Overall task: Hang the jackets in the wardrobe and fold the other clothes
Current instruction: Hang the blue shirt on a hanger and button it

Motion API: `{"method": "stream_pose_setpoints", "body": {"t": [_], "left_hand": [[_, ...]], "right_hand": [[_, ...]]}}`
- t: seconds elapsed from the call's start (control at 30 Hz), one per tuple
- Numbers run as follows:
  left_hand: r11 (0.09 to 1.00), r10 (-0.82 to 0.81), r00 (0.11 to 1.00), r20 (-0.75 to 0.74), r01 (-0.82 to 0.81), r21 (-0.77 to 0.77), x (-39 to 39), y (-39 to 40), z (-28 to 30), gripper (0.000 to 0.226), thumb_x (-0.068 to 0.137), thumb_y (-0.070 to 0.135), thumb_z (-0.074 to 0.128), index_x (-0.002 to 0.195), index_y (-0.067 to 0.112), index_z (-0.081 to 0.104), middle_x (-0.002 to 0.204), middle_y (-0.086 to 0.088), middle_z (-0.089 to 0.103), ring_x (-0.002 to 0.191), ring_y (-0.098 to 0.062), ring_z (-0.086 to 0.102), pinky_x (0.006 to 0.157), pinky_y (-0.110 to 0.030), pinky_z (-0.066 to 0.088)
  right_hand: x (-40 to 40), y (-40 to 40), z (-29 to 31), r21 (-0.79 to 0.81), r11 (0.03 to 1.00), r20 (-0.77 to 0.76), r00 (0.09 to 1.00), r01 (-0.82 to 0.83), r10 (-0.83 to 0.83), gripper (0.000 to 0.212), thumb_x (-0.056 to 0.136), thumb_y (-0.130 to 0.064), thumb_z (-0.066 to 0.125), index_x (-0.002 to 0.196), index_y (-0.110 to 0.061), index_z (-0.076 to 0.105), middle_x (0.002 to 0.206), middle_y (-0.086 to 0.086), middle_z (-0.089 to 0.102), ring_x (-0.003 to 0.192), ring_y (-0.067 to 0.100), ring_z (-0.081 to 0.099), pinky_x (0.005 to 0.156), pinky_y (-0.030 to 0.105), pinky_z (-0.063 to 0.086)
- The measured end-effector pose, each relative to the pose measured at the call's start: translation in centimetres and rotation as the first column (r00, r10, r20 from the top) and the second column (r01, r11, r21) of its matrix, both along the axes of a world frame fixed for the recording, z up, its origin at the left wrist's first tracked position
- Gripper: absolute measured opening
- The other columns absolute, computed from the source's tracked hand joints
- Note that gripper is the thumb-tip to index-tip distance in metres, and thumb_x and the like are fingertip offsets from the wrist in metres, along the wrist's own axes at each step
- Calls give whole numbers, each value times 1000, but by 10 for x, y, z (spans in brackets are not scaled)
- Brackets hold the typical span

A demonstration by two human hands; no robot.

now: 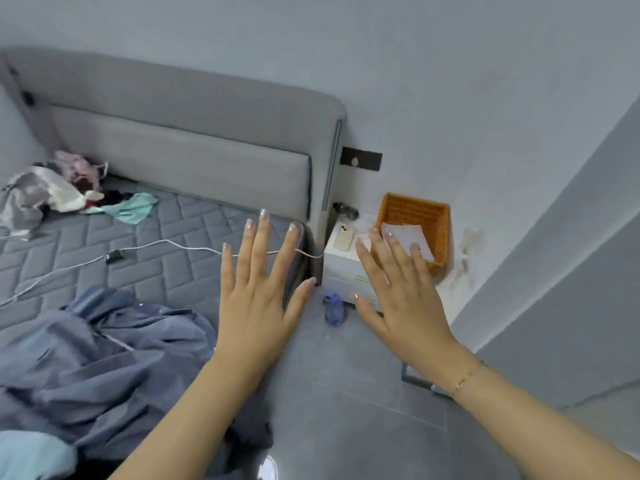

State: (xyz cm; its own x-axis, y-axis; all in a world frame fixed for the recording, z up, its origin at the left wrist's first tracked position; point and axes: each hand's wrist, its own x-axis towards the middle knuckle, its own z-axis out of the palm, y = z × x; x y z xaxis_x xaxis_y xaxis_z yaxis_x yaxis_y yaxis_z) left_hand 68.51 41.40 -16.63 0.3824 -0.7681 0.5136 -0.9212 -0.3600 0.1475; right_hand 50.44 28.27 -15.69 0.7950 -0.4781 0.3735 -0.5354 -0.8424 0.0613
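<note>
Ahead, left hand, right hand splayed, empty; white cable crosses mattress.

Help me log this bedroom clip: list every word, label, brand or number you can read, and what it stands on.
None can be read.
Paper in the orange basket: faint marks, too blurred.
Blue bottle on the floor: label blurred.
Phone on the nightstand: no brand legible.
Left hand and right hand: hold nothing printed.

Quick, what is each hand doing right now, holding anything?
Left hand: open, fingers spread, holding nothing.
Right hand: open, fingers straight, holding nothing.
</note>
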Motion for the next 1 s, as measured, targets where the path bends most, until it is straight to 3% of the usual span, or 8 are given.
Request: {"method": "stream_pose_setpoints", "body": {"t": [0.1,0.23,0.5,0.63,0.73,0.87,1.0], "left_hand": [[993,118,991,-69,-116,30,54,56,-16,68,98,55,33,157,27,13,165,-8,3,152,-24,1,122,-51,7],[959,281,946,-162,-270,90,127,143,-48,68,97,55,32,157,26,16,165,-7,3,152,-24,2,121,-50,5],[817,577,739,-348,-511,268,213,256,-113,69,94,58,27,155,25,23,164,-8,8,152,-26,7,120,-55,13],[755,650,622,-436,-591,284,246,270,-146,70,94,62,21,156,31,12,165,0,-3,152,-17,-5,122,-46,2],[709,689,509,-517,-622,333,279,265,-174,66,99,57,29,154,38,-1,164,6,-12,151,-13,-9,122,-42,-1],[639,741,364,-564,-639,428,341,232,-216,69,99,49,40,156,31,6,164,1,-4,151,-18,4,122,-41,12],[591,716,154,-681,-652,475,416,183,-269,70,99,45,47,156,25,12,164,-2,4,149,-19,12,118,-39,26]], "right_hand": [[78,42,-14,33,991,-1,992,-126,126,66,100,-47,32,155,-15,18,162,9,15,150,26,12,119,51,20],[183,98,-41,82,953,-24,955,-291,294,66,99,-46,36,155,-15,20,162,9,15,150,26,14,118,51,21],[330,178,-113,244,839,-111,846,-486,522,64,99,-44,35,154,-14,23,162,8,16,149,26,16,117,51,22],[390,187,-150,300,792,-187,782,-531,595,66,98,-45,33,156,-15,17,163,8,12,150,25,12,118,49,18],[440,179,-178,366,750,-215,733,-551,645,66,99,-45,32,156,-16,16,163,7,11,150,24,10,120,47,15],[516,146,-230,480,680,-234,667,-554,708,65,100,-42,39,155,-17,14,163,5,7,150,23,7,122,43,11],[591,102,-299,620,634,-320,589,-463,742,63,102,-41,39,155,-19,14,163,2,5,150,19,10,122,35,15]]}}
